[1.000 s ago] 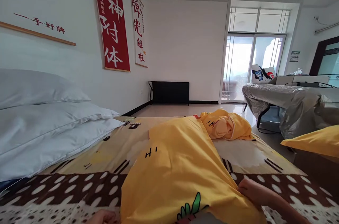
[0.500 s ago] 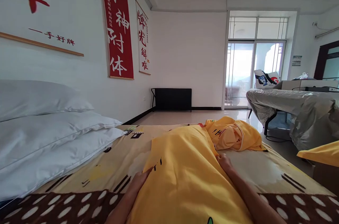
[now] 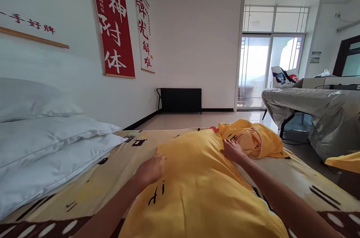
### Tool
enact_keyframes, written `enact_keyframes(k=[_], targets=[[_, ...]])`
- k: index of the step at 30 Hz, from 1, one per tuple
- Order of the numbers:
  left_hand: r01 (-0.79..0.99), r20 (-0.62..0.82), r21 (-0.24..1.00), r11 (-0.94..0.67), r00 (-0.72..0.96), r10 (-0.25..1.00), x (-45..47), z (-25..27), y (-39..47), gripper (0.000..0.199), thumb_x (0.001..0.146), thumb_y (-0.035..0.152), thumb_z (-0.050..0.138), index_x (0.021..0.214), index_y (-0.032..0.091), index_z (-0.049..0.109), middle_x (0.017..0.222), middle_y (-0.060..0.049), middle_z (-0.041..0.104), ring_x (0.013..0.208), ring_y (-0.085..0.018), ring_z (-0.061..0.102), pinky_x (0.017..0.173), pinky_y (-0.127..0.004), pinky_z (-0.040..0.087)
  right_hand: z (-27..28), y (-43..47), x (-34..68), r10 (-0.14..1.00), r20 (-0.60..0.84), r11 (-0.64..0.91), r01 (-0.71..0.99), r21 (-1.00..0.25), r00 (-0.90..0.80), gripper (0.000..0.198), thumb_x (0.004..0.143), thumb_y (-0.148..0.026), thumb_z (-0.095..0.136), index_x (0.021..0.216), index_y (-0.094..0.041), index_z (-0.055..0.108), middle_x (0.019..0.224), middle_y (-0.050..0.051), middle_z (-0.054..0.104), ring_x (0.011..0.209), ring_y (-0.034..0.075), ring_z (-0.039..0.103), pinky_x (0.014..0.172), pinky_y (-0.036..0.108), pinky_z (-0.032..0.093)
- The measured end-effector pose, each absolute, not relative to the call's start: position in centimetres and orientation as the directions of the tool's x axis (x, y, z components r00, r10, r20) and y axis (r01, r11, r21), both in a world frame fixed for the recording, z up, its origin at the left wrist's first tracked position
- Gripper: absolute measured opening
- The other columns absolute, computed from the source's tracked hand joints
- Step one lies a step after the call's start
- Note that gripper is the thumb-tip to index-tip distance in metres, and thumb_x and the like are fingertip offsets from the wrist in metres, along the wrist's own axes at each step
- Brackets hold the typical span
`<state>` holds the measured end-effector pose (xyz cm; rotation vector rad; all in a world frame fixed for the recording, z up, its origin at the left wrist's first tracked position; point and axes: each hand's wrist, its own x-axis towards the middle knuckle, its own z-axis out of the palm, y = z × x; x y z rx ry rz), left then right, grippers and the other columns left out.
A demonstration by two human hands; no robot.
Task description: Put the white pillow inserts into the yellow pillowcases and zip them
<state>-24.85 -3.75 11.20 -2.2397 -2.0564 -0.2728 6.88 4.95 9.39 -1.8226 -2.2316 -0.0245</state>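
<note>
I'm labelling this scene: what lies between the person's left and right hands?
In the head view, the far part of the yellow fabric cover spans the stretch between the left hand and right hand.

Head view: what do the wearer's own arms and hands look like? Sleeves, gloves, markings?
Left hand and right hand: bare, no gloves; no rings or watch that I can make out. Left forearm and right forearm: no sleeves, cables or markings visible in frame.

Forward head view across patterned sheet (image 3: 112, 174)
</note>
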Motion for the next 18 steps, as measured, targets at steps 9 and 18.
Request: enact_keyframes(k=[9, 18], targets=[[0.987, 0.137, 0.016, -0.163, 0.159, 0.978, -14.3, 4.0, 1.6, 0.077, 0.084, 0.052, 0.039, 0.148, 0.016, 0.016, 0.156, -0.011, 0.004, 0.143, -0.034, 0.005, 0.109, -0.065, 0.011, 3.3, 10.2, -0.2, 0.919, 0.295, 0.351, 0.883, -0.313, -0.26, 0.061, 0.097, -0.05, 0.015, 0.149, -0.02, 0.019, 0.154, 0.007, 0.022, 0.142, 0.02, 0.018, 0.111, 0.04, 0.018], [0.847, 0.219, -0.12, -0.517, 0.531, 0.819, -14.7, 0.6, 0.9, 0.054, 0.092, 0.038, 0.038, 0.144, 0.039, 0.024, 0.156, -0.005, 0.009, 0.143, -0.034, 0.007, 0.105, -0.072, 0.007, -1.0, 11.0, 8.2, 0.957, 0.253, 0.212, 0.933, -0.292, -0.138, 0.041, 0.088, -0.021, 0.041, 0.122, -0.011, 0.06, 0.123, 0.02, 0.059, 0.123, 0.03, 0.047, 0.104, 0.047, 0.025]])
